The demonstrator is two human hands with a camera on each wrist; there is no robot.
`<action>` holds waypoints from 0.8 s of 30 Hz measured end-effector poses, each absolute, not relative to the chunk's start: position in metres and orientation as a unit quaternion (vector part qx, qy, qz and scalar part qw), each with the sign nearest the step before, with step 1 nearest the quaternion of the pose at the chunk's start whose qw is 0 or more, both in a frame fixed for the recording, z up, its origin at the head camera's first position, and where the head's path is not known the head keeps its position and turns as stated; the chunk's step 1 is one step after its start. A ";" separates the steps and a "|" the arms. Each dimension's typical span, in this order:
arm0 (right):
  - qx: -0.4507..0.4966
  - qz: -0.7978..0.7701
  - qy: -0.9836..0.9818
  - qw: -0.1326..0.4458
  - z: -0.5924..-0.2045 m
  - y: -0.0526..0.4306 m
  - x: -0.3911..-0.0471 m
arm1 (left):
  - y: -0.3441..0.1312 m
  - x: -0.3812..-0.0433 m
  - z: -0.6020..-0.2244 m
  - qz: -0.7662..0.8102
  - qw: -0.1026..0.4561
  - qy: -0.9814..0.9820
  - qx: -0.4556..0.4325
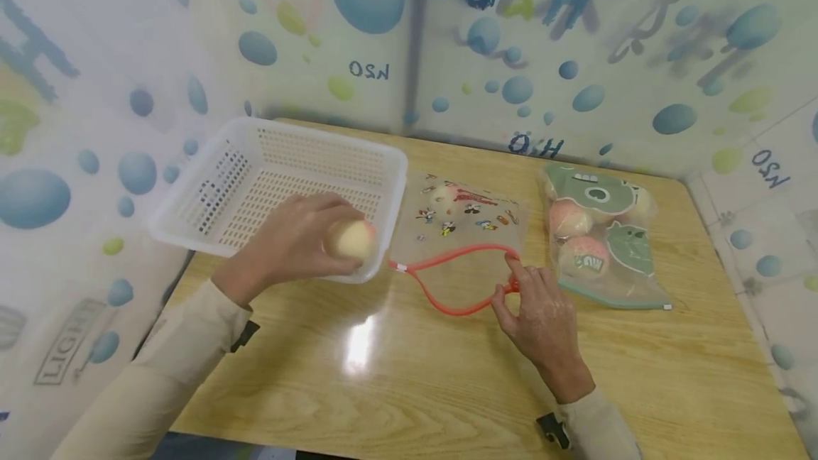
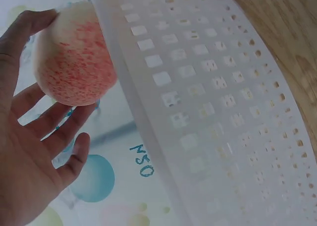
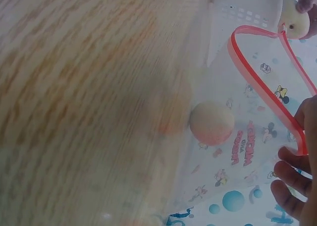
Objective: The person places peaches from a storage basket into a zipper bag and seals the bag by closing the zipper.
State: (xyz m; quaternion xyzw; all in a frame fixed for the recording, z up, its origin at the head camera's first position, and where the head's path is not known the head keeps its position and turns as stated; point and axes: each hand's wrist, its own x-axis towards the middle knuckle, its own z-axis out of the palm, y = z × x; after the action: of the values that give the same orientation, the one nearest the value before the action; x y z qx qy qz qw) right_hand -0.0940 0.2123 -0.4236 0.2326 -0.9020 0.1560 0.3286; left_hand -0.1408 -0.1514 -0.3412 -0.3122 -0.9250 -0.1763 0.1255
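My left hand (image 1: 300, 240) grips a pale yellow and pink peach (image 1: 356, 238) above the near right corner of a white slatted basket (image 1: 182, 229). In the left wrist view, thumb and fingers curl round the peach (image 2: 77, 55) beside the basket's rim (image 2: 131, 99). My right hand (image 1: 540, 311) pinches the red zip edge (image 1: 450, 311) of a clear cartoon-printed bag (image 1: 409, 222), whose mouth gapes in a loop. One peach (image 3: 212, 123) lies inside that bag, near its bottom. The white slider sits at the left end of the zip.
To the right lies a second zip bag (image 1: 613, 282) with green prints and several peaches (image 1: 583, 256) in it. Everything stands on a wooden table (image 1: 396, 389). Walls with a bubble pattern (image 1: 517, 91) rise behind it and at both sides.
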 end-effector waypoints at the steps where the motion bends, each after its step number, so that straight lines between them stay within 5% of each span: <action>1: 0.233 0.157 -0.902 0.328 -0.424 0.212 -0.094 | -0.150 -0.140 -0.341 -0.182 0.133 -0.921 -0.316; 10: 0.236 0.159 -0.898 0.336 -0.425 0.211 -0.094 | -0.143 -0.134 -0.343 -0.205 0.203 -0.893 -0.346; 24: 0.227 0.162 -0.904 0.323 -0.425 0.214 -0.094 | -0.123 -0.124 -0.352 -0.257 0.227 -0.848 -0.403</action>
State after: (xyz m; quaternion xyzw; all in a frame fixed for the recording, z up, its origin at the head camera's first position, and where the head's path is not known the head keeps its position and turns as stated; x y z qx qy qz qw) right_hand -0.0941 0.2140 -0.4254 0.2273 -0.9045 0.1616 0.3227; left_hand -0.1245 -0.1233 -0.3516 -0.4033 -0.8484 -0.2573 0.2265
